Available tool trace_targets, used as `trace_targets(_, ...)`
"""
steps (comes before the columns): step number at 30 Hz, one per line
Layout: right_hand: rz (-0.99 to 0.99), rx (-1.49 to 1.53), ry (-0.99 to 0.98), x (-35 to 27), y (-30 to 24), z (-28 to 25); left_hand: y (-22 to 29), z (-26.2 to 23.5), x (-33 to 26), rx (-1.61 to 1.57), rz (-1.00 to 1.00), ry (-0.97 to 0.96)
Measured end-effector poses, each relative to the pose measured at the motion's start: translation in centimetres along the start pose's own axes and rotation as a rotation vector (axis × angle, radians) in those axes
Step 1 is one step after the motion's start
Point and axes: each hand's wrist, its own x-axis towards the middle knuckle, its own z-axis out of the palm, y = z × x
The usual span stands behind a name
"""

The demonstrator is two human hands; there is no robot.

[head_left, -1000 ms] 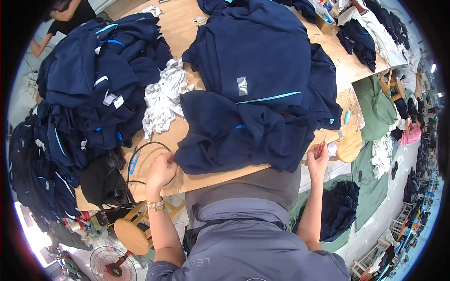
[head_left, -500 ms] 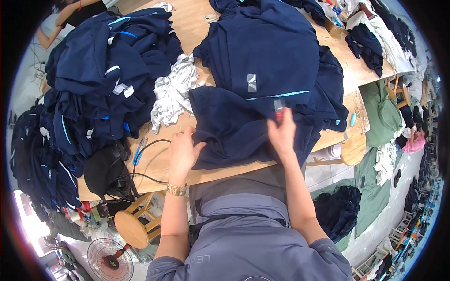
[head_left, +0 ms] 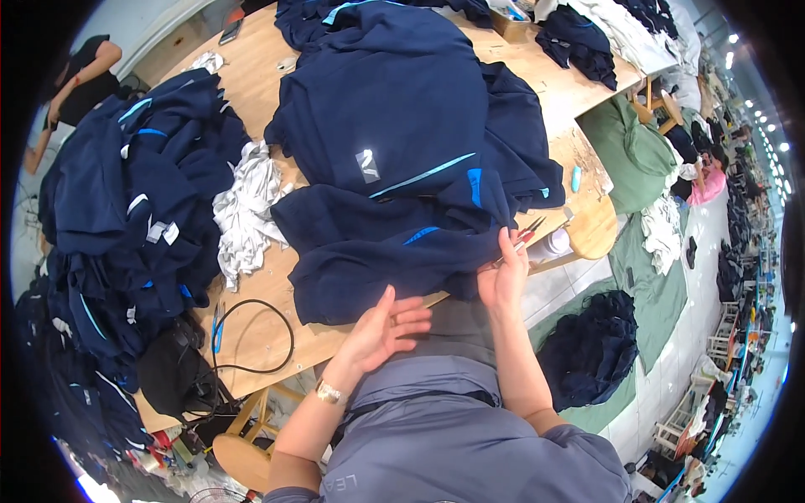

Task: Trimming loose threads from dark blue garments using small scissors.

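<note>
A dark navy garment (head_left: 360, 277) lies bunched at the table's near edge, with bright blue trim showing in its folds. My left hand (head_left: 381, 331) is just off its near edge, fingers spread and holding nothing. My right hand (head_left: 503, 281) is at the garment's right end, closed on small red-handled thread snips (head_left: 527, 234) whose points face up and right. Whether those fingers also pinch the cloth is unclear. Beyond lies a stack of navy garments (head_left: 386, 101) with a light blue stripe and a small silvery patch.
A heap of navy garments (head_left: 159, 184) fills the left, beside white cloth scraps (head_left: 249, 210). A black bag (head_left: 172, 369) and a looped black cable (head_left: 289, 335) lie near the front left edge. A wooden stool (head_left: 594, 228) stands at right. Another person (head_left: 92, 75) is at the far left.
My left hand has let go of the garment's left side and moved right and nearer me. My right hand with the snips came down to the garment's right end. Blue trim now shows. The view shifted.
</note>
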Motion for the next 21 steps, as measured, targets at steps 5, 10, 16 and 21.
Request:
trace_targets(5, -0.068, 0.023, -0.054, -0.4, -0.4, 0.2, 1.2, -0.1, 4.2, -0.471, 0.235, 0.166)
trace_targets(10, -0.094, -0.186, 0.061, 0.3, -1.1, 0.6, 2.7, 1.4, 2.9, -0.513, 0.507, 0.046)
trace_targets(16, -0.262, -0.974, -0.032, -0.2, -1.3, 0.8, 3.2, 2.8, 0.9, -0.447, 0.710, 0.084)
trace_targets(21, -0.399, -1.325, -0.500, -3.1, -0.2, 4.2, 2.9, 3.7, 0.4, -0.362, 0.756, 0.085)
